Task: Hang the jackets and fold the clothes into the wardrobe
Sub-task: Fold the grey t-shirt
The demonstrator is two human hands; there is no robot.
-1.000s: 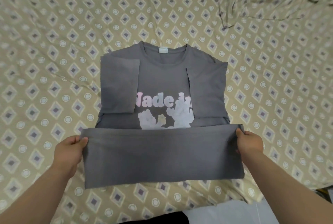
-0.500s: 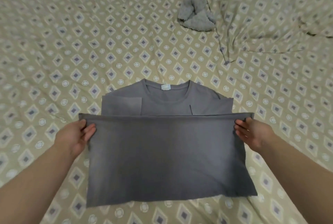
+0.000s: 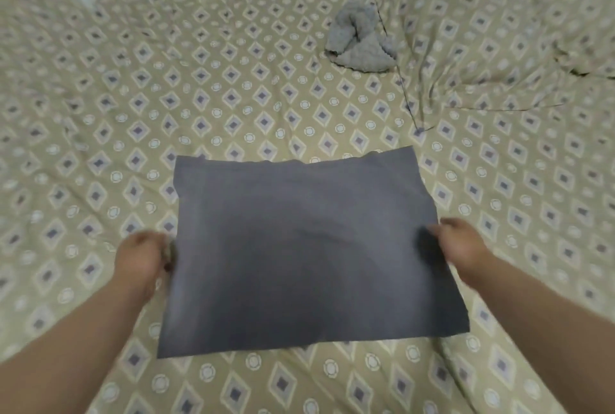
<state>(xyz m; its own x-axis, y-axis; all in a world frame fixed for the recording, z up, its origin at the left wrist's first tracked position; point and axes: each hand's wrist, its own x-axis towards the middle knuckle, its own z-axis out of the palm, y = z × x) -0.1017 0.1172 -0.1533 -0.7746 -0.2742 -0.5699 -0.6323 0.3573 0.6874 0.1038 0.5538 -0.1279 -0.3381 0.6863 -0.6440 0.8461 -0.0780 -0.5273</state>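
Though blur softens both hands, step: folding the grey T-shirt (image 3: 312, 247), which lies doubled into a rectangle on the bed (image 3: 100, 114), between the hands.
Left hand (image 3: 143, 257): at the shirt's left edge; whether it grips cannot be told.
Right hand (image 3: 462, 247): touching the right edge; grip likewise unclear.
Next move: probably a crosswise fold with the corners kept matched, then the wardrobe.
Beyond the hands: a crumpled grey cloth (image 3: 361, 41), well apart.

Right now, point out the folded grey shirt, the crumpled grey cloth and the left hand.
folded grey shirt (image 3: 309, 247): head view, middle of its top layer.
crumpled grey cloth (image 3: 359, 41): head view, centre of the bundle.
left hand (image 3: 139, 257): head view, back of the hand.
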